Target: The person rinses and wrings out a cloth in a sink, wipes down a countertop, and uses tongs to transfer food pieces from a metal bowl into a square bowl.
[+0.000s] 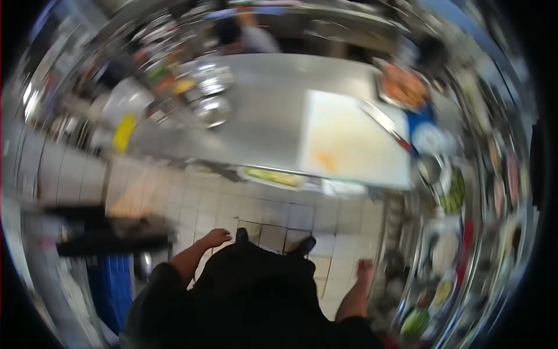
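My left hand (218, 237) hangs at my side above the tiled floor, its blurred fingers loosely extended with nothing in them. On the other side, my right hand (364, 269) is also lowered, fingers curled in and no object visible in it. It is nearest to the counter at the right. Both hands are apart from the steel table (261, 116) in front of me. A white cutting board (349, 139) with orange stains lies on that table. Across its upper right part rests a knife (381, 121), handle toward the right edge.
A tray of orange-red food (404, 86) sits beyond the board. Metal bowls (212, 110) and a yellow item (124, 132) are at the table's left. Food containers (444, 256) line the right-hand counter. A blue bin (110, 291) stands at lower left. Another person (256, 38) is behind the table.
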Motion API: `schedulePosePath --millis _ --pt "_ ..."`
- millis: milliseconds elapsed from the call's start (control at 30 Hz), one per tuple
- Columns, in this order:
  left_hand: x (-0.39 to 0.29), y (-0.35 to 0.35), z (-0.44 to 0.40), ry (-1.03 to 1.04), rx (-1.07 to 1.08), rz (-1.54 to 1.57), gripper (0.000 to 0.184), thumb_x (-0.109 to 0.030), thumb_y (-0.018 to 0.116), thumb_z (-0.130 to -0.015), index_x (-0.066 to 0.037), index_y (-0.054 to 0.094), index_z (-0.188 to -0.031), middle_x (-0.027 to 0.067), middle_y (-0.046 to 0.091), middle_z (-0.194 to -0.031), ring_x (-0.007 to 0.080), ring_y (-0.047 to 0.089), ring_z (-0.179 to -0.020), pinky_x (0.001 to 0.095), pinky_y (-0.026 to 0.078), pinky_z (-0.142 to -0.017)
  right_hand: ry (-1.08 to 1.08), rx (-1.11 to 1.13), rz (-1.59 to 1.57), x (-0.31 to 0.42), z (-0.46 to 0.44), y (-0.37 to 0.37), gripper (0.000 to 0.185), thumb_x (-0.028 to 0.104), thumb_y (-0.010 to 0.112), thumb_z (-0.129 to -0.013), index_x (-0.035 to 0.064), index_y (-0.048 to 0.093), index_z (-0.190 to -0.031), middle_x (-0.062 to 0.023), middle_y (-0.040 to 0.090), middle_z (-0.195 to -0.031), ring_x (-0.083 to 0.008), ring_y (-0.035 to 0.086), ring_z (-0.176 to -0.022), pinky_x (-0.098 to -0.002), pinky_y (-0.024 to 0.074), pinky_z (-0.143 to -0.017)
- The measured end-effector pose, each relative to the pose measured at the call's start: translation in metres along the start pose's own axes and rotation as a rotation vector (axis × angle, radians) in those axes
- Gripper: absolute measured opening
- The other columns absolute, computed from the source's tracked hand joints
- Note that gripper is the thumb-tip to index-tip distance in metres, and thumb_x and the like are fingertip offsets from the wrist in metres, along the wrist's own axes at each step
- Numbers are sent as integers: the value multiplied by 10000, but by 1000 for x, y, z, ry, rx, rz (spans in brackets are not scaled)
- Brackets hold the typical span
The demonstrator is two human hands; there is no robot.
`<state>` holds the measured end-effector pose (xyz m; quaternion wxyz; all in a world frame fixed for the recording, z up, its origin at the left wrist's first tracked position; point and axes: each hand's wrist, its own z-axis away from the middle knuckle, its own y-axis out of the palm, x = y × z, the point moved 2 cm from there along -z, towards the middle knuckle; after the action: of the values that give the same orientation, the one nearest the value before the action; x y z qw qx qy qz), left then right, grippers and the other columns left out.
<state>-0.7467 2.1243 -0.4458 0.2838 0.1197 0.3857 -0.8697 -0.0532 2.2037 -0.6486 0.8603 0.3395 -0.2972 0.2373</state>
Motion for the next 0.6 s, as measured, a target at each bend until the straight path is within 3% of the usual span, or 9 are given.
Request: schedulePosePath --millis 67,100,133,167,233,300,400,533,600 --pt "53 23 30 -56 -32 94 579 -500 569 -849 -11 632 -1152 194 635 -1140 341 597 -1067 400 465 -930 527 272 0 -122 17 43 322 233 555 -900 59 564 -1170 -112 623 -980 -305 614 -856 -496 526 -772" --pt "73 30 38 -104 -18 100 590 -509 573 -842 -12 632 -1154 199 634 -1139 347 597 -1062 400 465 -928 467 256 635 -159 71 98 222 171 560 -892 79 576 -1093 -85 629 -963 -245 622 -838 -376 530 -653" --pt "91 44 48 -145 -2 108 600 -517 578 -834 -13 632 -1157 204 633 -1137 353 597 -1057 400 466 -925 695 300 632 -178 125 173 222 225 573 -883 88 611 -1053 -74 625 -879 -236 621 -794 -356 532 -620" --pt "128 66 54 -166 -11 173 631 -549 582 -822 -14 635 -1153 212 633 -1130 343 602 -1053 389 462 -927 626 716 941 -211 153 222 248 272 576 -885 63 625 -1010 -67 630 -828 -204 618 -744 -332 513 -610" --pt "177 89 77 -228 124 261 641 -562 581 -823 -17 635 -1155 199 640 -1126 324 612 -1042 408 487 -880 -35 1492 1452 -276 211 320 361 366 581 -891 14 654 -925 -53 641 -727 -139 614 -644 -284 476 -589" --pt "209 105 94 -331 144 495 640 -567 571 -823 -15 643 -1140 200 639 -1136 328 622 -1022 424 494 -864 284 1562 1760 -293 288 423 257 249 618 -861 32 630 -998 -113 656 -886 -225 659 -838 -346 513 -711" --pt "205 92 169 -564 -41 946 583 -546 541 -848 -33 659 -1098 185 667 -1013 302 643 -949 387 505 -814 703 1378 1451 -356 308 496 286 265 608 -886 52 590 -1075 -76 647 -933 -217 668 -800 -328 527 -706" --pt "277 198 200 -465 -186 1051 501 -506 535 -885 -43 659 -1031 129 669 -951 270 640 -851 408 520 -639 618 1088 1453 -443 318 596 348 348 574 -918 39 567 -1077 -97 619 -958 -234 663 -735 -368 533 -630" --pt "302 275 216 -133 -525 752 435 -460 553 -901 -44 659 -971 94 662 -899 244 630 -780 416 495 -545 648 987 1327 -491 317 632 360 388 568 -922 51 568 -1048 -92 609 -914 -236 649 -690 -394 532 -625"
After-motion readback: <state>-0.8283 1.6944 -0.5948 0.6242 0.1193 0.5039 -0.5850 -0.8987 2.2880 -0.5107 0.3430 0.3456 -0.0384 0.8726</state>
